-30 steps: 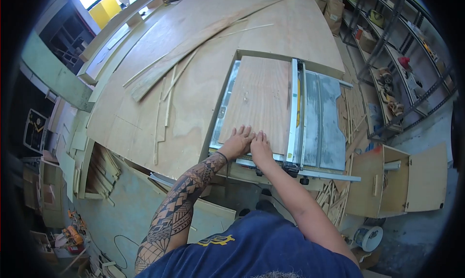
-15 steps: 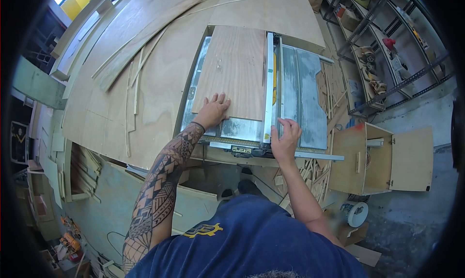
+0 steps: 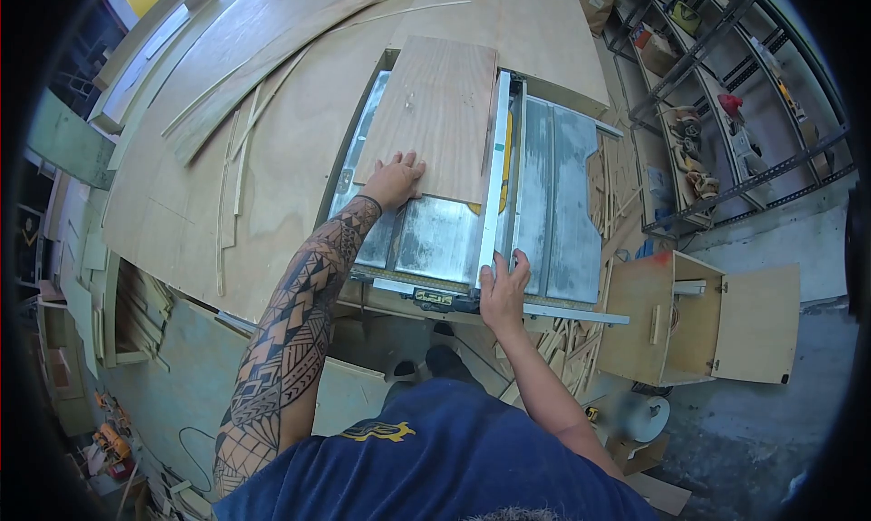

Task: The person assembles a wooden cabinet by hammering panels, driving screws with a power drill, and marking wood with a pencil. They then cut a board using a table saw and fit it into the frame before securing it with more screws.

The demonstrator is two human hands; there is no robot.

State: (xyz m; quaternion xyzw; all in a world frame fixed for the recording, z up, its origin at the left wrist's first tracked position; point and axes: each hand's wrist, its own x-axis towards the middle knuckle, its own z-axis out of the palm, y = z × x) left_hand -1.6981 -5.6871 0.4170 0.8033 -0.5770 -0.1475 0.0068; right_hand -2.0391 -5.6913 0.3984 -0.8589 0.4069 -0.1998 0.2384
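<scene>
My left hand (image 3: 396, 178) lies flat with fingers spread on the near left part of a wooden board (image 3: 440, 113). The board rests on the metal top of a table saw (image 3: 439, 240), against the left side of the long metal fence (image 3: 498, 172). At the fence's near end is my right hand (image 3: 504, 289), fingers apart and fingertips touching the fence end and the metal beside it. A yellow piece (image 3: 474, 208) shows at the board's near edge, partly covered by it.
Thin wood strips (image 3: 243, 158) lie on the large plywood surface (image 3: 299, 149) to the left. Metal shelves (image 3: 717, 94) with tools stand at the right, above an open wooden cabinet (image 3: 646, 317). Offcuts (image 3: 567, 353) are heaped right of the saw.
The board and my left hand have moved forward along the fence, baring more metal top. My right hand has stayed at the fence's near end. The whole view has shifted slightly.
</scene>
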